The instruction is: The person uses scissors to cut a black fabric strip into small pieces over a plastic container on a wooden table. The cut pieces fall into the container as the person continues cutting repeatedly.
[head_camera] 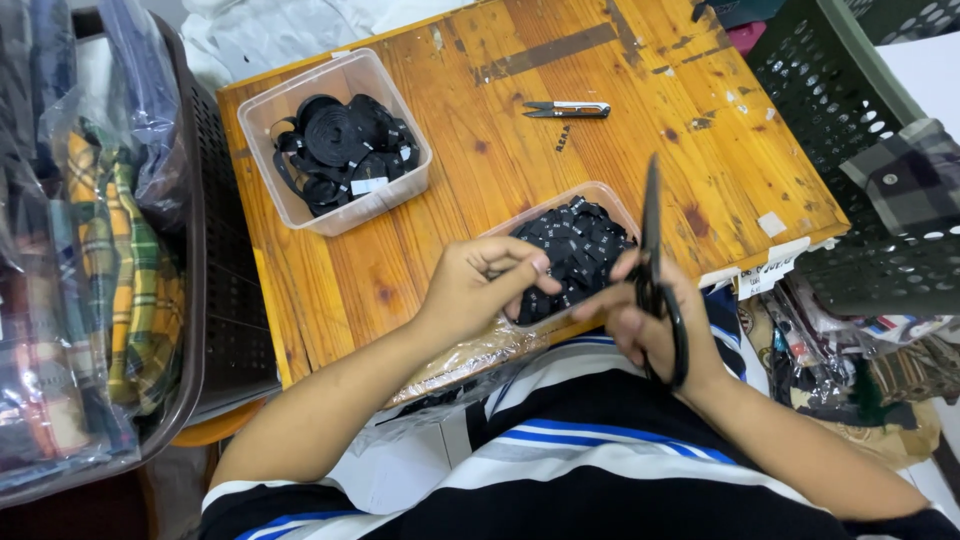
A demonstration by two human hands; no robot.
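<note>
left hand point(480, 285) pinching label | right hand point(650, 325) gripping scissors point(655, 270) | 2 tubs | 1 snips point(568, 109)

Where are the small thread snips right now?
Head view: the thread snips lie on the wooden table, far side, right of the tub of black ribbon rolls.

scissors point(655, 262): black | labels point(575, 250): black | table point(480, 190): orange wood | shirt point(600, 460): black, white, blue stripes
</note>
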